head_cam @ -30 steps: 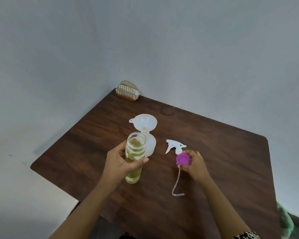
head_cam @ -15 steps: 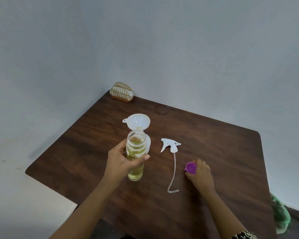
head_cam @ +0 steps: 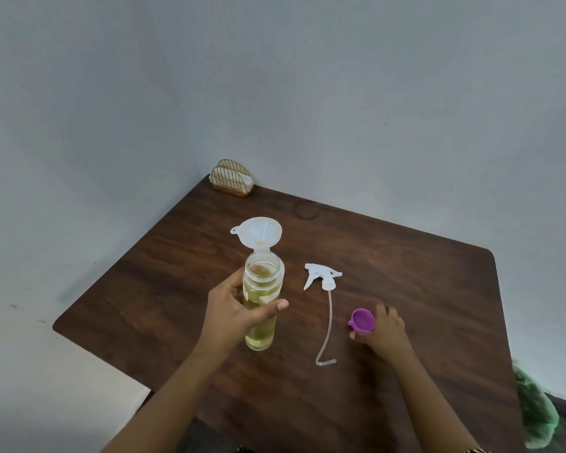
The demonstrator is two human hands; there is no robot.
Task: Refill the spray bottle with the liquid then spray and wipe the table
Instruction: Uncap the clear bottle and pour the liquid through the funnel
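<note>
Dark brown wood-grain table (head_cam: 406,263) is lying under both hands, with a crumpled green plastic bag (head_cam: 536,410) showing off its near right edge. The left hand (head_cam: 232,315) is wrapping fingers and thumb around an upright clear cylindrical bottle (head_cam: 262,286) of pale yellow liquid, its mouth uncapped. Well apart on the right, the right hand (head_cam: 388,331) is pinching a small purple plastic cap (head_cam: 362,320) low over the wood. Between them a white plastic spray trigger head (head_cam: 322,275) is lying on its side, its clear dip tube (head_cam: 329,315) trailing nearer. Just behind the bottle a translucent white funnel (head_cam: 258,232) is standing upright. A gold wire napkin holder (head_cam: 232,178) is sitting at the far corner against pale grey walls (head_cam: 340,93).
</note>
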